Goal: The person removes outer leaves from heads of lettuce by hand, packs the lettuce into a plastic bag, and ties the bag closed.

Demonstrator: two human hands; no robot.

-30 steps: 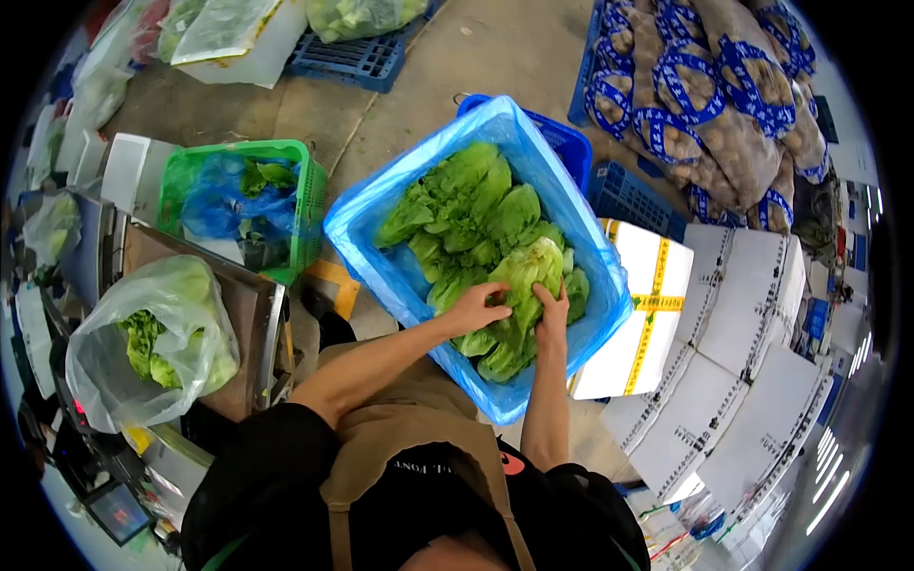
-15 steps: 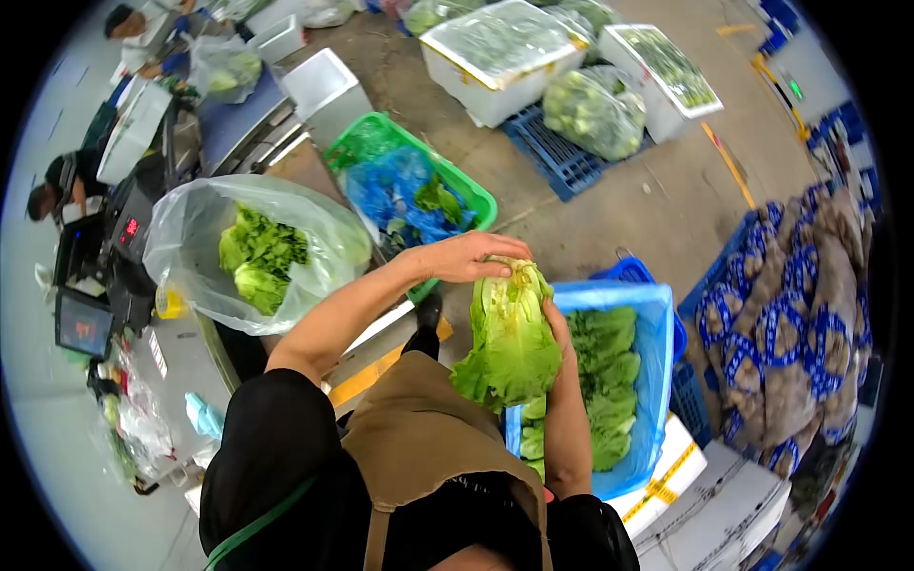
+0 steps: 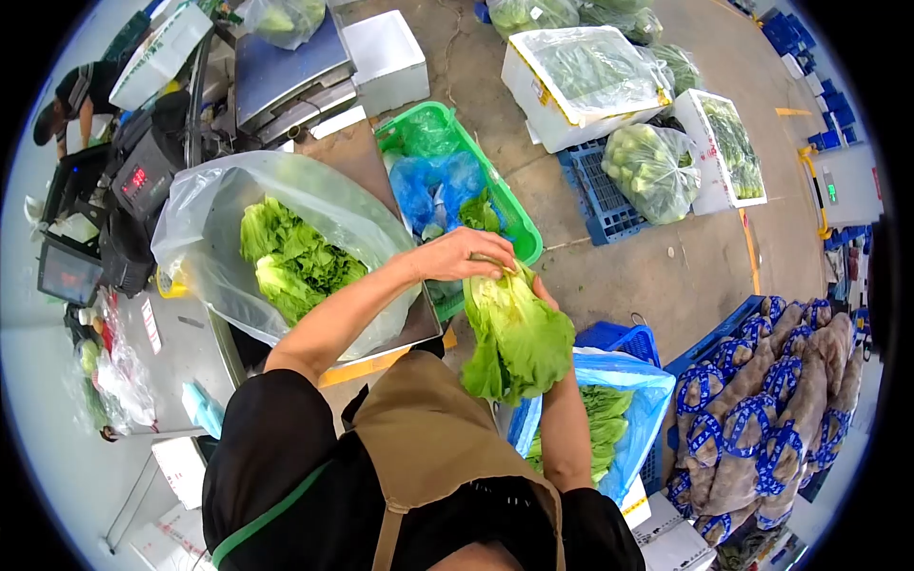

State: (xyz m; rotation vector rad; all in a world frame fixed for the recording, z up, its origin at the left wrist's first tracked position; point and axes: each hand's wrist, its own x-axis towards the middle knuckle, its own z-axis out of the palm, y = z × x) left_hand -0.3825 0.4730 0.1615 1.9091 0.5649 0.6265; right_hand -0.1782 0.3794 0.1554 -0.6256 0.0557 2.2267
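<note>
A green lettuce head [image 3: 519, 333] hangs between my two hands, in front of the brown apron. My left hand [image 3: 464, 255] is closed on its pale stem end. My right hand [image 3: 545, 293] holds it from the right side, partly hidden behind the leaves. To the left, an open clear plastic bag [image 3: 205, 209] with more lettuce [image 3: 295, 257] inside rests on a table. At the lower right stands a crate lined with blue plastic [image 3: 647, 409], with lettuce in it, partly behind my right forearm.
A green basket [image 3: 509, 200] with blue plastic lies beyond my left hand. White foam boxes [image 3: 543, 105] stand farther off by a blue pallet [image 3: 595, 195]. Net sacks [image 3: 752, 419] are piled at right. A co-worker [image 3: 81, 90] is at the far left, near a scale display [image 3: 138, 179].
The lettuce has come up out of the blue-lined crate in both hands. The view has turned left, bringing the clear bag closer and moving the crate to the lower right.
</note>
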